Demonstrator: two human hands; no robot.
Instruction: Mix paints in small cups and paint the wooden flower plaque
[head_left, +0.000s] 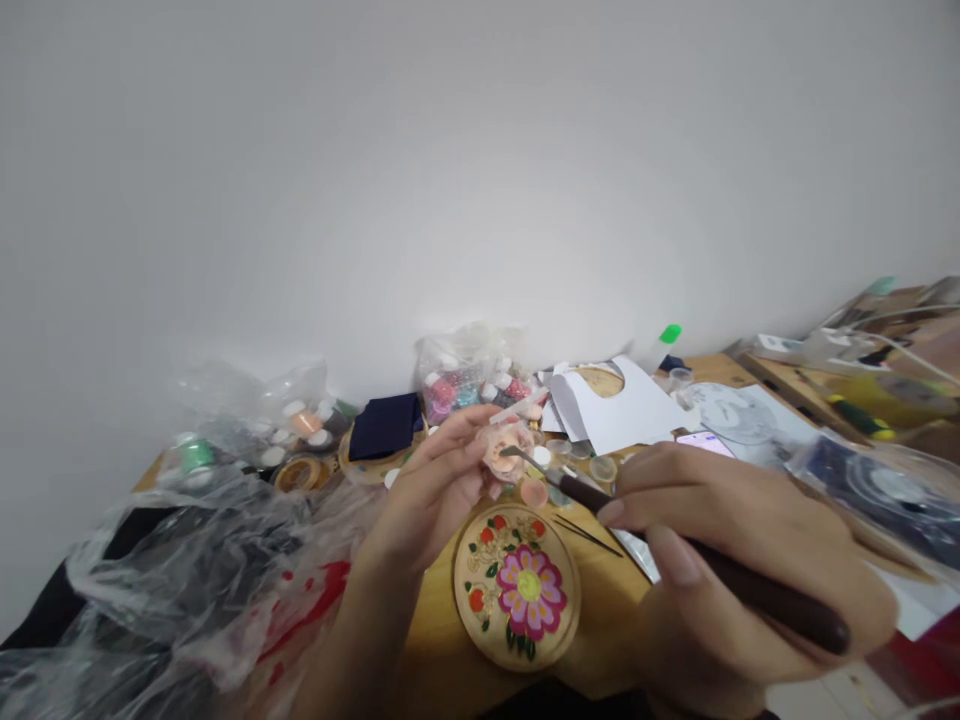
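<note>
My left hand [431, 485] is closed around a small clear cup [496, 460], which holds a peach-coloured material. In my right hand [739, 540] is a small palette knife [585, 494] with a dark handle. Its narrow metal tip reaches into the mouth of the cup. Below the hands lies a round gold disc [469, 585] decorated with a pink flower, orange fruits and green leaves. Dark tweezers [589, 535] rest on the table to the right of the disc. Near the cup sits a small pot of peach material [534, 492].
Crumpled clear plastic [202, 560] covers the left side. Bags of small colourful jars [465, 375] and a folded navy cloth [385, 425] stand along the wall. White paper with a cut-out [630, 410], a lit phone [705, 441] and a plastic-wrapped package [892, 490] lie to the right.
</note>
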